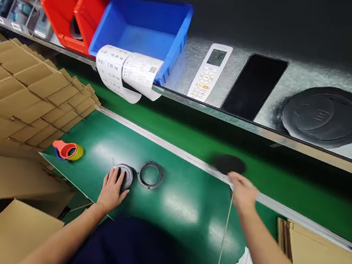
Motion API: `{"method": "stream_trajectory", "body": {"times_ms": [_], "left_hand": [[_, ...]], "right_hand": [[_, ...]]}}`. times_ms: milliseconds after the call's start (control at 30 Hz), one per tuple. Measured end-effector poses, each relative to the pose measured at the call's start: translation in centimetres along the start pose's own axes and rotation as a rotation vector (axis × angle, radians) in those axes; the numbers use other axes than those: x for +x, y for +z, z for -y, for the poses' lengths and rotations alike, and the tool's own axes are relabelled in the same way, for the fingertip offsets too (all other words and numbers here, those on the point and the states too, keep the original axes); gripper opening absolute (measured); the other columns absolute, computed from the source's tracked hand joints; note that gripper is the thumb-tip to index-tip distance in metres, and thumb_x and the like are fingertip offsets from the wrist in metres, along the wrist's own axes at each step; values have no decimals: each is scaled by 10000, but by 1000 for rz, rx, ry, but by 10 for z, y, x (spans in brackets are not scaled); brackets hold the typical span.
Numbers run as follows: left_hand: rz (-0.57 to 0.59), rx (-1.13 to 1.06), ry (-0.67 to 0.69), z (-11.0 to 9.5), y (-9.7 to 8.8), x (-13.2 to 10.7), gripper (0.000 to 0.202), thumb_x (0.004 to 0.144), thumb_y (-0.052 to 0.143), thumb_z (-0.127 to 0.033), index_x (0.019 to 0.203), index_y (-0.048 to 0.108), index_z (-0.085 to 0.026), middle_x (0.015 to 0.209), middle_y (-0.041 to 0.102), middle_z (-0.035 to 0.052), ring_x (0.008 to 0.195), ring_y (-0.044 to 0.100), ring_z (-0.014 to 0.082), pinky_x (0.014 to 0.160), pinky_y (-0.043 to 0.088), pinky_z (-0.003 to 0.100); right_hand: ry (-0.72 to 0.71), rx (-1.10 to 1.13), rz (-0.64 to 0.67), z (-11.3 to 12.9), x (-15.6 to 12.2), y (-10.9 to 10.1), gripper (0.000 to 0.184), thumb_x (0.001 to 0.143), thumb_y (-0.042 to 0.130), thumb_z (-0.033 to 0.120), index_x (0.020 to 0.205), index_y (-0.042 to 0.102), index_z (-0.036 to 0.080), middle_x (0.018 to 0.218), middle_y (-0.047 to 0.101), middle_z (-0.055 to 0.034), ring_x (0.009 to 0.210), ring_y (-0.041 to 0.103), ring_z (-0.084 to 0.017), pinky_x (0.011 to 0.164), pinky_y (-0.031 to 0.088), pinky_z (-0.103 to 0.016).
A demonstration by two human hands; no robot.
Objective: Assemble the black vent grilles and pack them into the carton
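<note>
My left hand (113,187) rests on a round grey disc part (126,174) on the green work mat (183,209), fingers curled over its near edge. Just right of it lies a black ring with small tabs (150,175). My right hand (242,191) is blurred by motion, reaching out toward a dark round part (228,163) on the green conveyor belt (300,186) beyond the metal rail. I cannot make out its fingers.
A stack of folded cardboard (25,89) fills the left, with an orange tape dispenser (67,150) beside it. On the shelf above stand red bins (72,6), a blue bin (143,31) with paper labels, a white remote (211,70), a black phone (254,86) and a large black disc (326,115). More cardboard (320,258) lies at the right.
</note>
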State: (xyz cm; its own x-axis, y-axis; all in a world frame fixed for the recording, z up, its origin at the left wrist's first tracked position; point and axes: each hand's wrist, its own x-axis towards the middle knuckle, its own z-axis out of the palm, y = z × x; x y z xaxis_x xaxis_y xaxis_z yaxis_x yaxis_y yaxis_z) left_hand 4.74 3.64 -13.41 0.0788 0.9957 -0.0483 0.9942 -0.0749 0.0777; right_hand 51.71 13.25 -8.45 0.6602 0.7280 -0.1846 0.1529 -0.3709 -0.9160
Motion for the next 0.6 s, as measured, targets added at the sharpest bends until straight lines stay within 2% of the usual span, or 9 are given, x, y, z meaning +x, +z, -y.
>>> {"method": "stream_trajectory", "body": {"times_ms": [67, 133, 200, 267, 333, 433, 533, 600], "left_hand": [[-7, -30, 7, 6, 4, -3, 688, 854, 490, -451, 1433, 351, -106, 1537, 209, 213, 1425, 128, 378, 1117, 218, 539], [-10, -59, 23, 11, 6, -7, 671, 863, 478, -445, 1433, 352, -114, 1539, 213, 207, 1428, 123, 369, 1115, 219, 541], [-5, -85, 41, 16, 8, -10, 647, 872, 465, -426, 1431, 360, -117, 1541, 214, 202, 1429, 124, 363, 1114, 223, 543], [7, -105, 55, 21, 9, -14, 618, 882, 447, -400, 1427, 369, -120, 1547, 208, 192, 1431, 120, 358, 1113, 228, 543], [20, -123, 57, 25, 9, -17, 601, 890, 426, -379, 1432, 364, -125, 1556, 192, 177, 1435, 112, 346, 1112, 237, 540], [44, -152, 53, 30, 9, -21, 609, 893, 414, -368, 1451, 326, -137, 1572, 155, 149, 1444, 86, 327, 1114, 240, 534], [77, -177, 52, 33, 7, -22, 627, 883, 425, -359, 1464, 299, -158, 1583, 121, 119, 1450, 55, 310, 1118, 237, 527], [100, -189, 56, 34, 7, -21, 642, 869, 444, -337, 1470, 285, -175, 1588, 104, 102, 1453, 38, 300, 1123, 227, 523]], "right_hand": [[-6, 55, 169, -5, -55, 44, 252, 593, 784, 323, 765, 732, 147, 797, 724, -93, 739, 659, -191, 758, 517, -343], [53, 200, 507, -10, -108, 83, 325, 555, 803, 385, 781, 736, 161, 759, 721, -64, 695, 642, -171, 752, 519, -342], [73, 231, 644, -15, -150, 113, 363, 531, 811, 432, 763, 730, 164, 720, 713, -52, 656, 624, -159, 715, 519, -332], [63, 211, 671, -20, -178, 133, 388, 531, 800, 465, 756, 719, 160, 698, 702, -50, 635, 612, -154, 690, 518, -326], [39, 170, 660, -24, -193, 144, 406, 556, 765, 496, 769, 701, 157, 690, 689, -46, 627, 602, -149, 682, 516, -322], [-9, 69, 640, -29, -198, 152, 421, 607, 696, 517, 825, 678, 157, 681, 661, -30, 619, 595, -149, 660, 513, -316], [-80, -82, 608, -29, -199, 153, 399, 641, 662, 469, 905, 678, 170, 660, 619, -6, 599, 581, -162, 620, 509, -326], [-148, -187, 559, -23, -201, 152, 337, 652, 660, 413, 897, 691, 184, 705, 606, -14, 636, 579, -177, 675, 512, -359]]}}
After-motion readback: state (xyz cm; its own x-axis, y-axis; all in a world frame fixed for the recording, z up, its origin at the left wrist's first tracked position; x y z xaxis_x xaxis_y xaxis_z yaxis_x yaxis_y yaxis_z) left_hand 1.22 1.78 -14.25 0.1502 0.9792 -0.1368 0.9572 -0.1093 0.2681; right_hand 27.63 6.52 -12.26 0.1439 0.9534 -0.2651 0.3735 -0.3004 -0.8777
